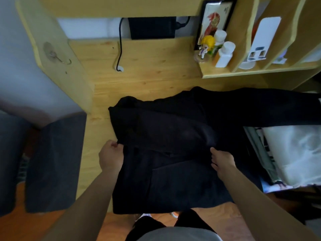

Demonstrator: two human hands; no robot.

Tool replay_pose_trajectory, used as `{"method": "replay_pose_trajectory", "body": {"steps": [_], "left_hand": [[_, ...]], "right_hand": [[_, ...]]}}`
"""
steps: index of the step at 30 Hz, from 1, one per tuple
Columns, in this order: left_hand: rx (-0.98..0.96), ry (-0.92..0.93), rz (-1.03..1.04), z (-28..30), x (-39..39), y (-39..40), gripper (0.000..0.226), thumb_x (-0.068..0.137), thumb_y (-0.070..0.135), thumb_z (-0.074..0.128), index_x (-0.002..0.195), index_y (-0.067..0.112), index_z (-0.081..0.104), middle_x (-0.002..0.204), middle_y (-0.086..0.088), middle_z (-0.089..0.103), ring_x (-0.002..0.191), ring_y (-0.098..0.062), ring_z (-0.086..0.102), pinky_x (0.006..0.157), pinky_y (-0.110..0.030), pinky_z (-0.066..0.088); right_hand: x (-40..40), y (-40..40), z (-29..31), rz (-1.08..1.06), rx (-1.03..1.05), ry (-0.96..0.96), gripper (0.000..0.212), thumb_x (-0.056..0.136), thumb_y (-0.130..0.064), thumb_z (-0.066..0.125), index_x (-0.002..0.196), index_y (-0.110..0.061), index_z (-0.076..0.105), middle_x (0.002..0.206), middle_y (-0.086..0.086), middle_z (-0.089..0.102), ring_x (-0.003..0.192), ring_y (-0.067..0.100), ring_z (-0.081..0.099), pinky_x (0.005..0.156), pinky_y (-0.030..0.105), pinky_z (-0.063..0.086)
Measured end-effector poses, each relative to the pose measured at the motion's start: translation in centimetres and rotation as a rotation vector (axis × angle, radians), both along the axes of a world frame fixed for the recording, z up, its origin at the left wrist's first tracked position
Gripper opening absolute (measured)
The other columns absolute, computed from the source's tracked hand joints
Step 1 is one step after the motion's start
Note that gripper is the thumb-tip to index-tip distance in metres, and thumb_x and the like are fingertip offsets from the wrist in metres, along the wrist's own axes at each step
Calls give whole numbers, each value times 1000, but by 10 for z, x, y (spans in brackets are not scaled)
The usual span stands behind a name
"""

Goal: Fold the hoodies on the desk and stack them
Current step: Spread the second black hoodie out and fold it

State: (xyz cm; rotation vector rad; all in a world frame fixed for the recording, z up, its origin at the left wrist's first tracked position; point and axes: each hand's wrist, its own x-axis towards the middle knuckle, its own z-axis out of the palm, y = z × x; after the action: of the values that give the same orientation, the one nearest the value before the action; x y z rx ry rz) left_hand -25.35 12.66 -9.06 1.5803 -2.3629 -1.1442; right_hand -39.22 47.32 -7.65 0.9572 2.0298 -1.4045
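Note:
A black hoodie (166, 136) lies spread over the wooden desk (139, 66), its lower hem hanging over the front edge. One sleeve (278, 108) stretches out to the right. My left hand (111, 156) pinches the hoodie's left edge with curled fingers. My right hand (223, 161) grips a fold of the fabric on the right side, fingers dug into the cloth. The dark cloth makes its folds hard to read.
A shelf unit (260, 70) at the back right holds a figurine (206, 46), white bottles (225, 54) and a framed picture. A black box (152, 27) and cable (119, 49) sit at the back. Pale bedding (295, 153) lies to the right, a grey chair (55, 162) to the left.

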Motion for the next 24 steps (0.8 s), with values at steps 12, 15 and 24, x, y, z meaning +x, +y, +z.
{"method": "replay_pose_trajectory", "body": {"steps": [12,15,24], "left_hand": [[-103,-60,-70,-15,-7,17,25,93,14,59,114,6,69,99,-8,70,88,-28,66,75,-38,55],[-191,-67,-218,-9,2,3,30,98,20,59,125,9,67,105,-8,68,94,-27,66,80,-40,56],[-217,203,-313,34,33,-28,26,90,4,58,73,16,41,66,0,46,57,-13,45,51,-32,35]], "right_hand": [[-23,-31,108,602,475,810,21,90,-24,73,83,-14,55,98,3,52,91,22,51,81,36,44],[-33,-90,188,634,433,1121,21,94,-21,67,86,-12,50,76,-1,49,66,13,47,64,26,38],[-108,-249,356,564,492,1216,12,103,-23,46,108,-12,44,95,0,56,80,15,49,65,29,36]]}}
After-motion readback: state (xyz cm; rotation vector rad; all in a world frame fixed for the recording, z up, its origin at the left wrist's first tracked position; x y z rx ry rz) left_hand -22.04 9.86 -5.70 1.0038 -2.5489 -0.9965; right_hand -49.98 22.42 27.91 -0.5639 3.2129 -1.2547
